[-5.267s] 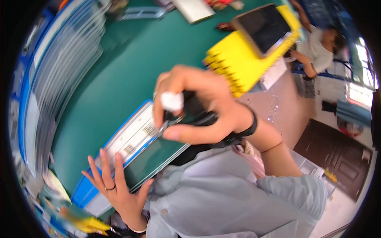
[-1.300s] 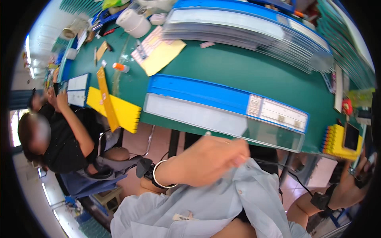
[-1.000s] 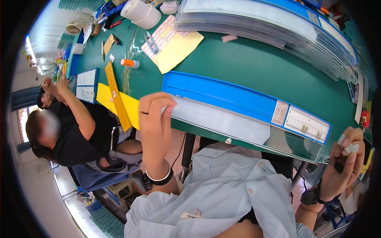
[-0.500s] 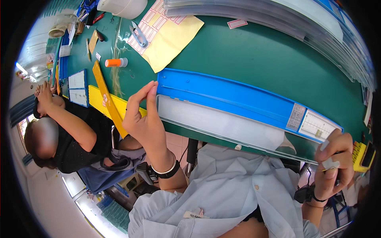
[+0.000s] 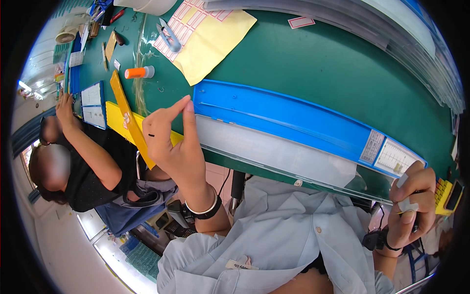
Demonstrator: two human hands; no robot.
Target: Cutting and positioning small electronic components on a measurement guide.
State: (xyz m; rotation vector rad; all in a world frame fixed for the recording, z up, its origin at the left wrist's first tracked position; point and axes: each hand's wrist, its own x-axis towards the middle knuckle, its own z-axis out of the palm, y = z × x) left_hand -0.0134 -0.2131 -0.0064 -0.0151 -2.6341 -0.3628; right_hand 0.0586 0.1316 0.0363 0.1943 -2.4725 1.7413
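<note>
A long, narrow hinged case point(image 5: 284, 122) lies open along the table's near edge, its blue half behind and its clear half in front. Inside the clear half is a translucent whitish sheet point(image 5: 279, 149). My left hand point(image 5: 176, 137) pinches thumb and forefinger together beside the case's left end; anything between the tips is too fine to make out. By the right end my right hand point(image 5: 411, 210) is closed, with pale tape on its thumb and a finger. A bit of something dark shows in that fist, the rest hidden.
Small scissors-like snips point(image 5: 169, 36) lie on a yellow sheet point(image 5: 215, 44) with red-bordered labels. An orange-capped bottle point(image 5: 139, 73) and a yellow strip point(image 5: 128, 112) lie left. Clear plastic covers point(image 5: 342, 29) are stacked behind. A co-worker point(image 5: 93, 161) sits at the left.
My left hand keeps its pinch by the case's left end, its fingers slightly shifted. My right hand stays closed at the other end. The view has shifted slightly; the co-worker's hands have moved.
</note>
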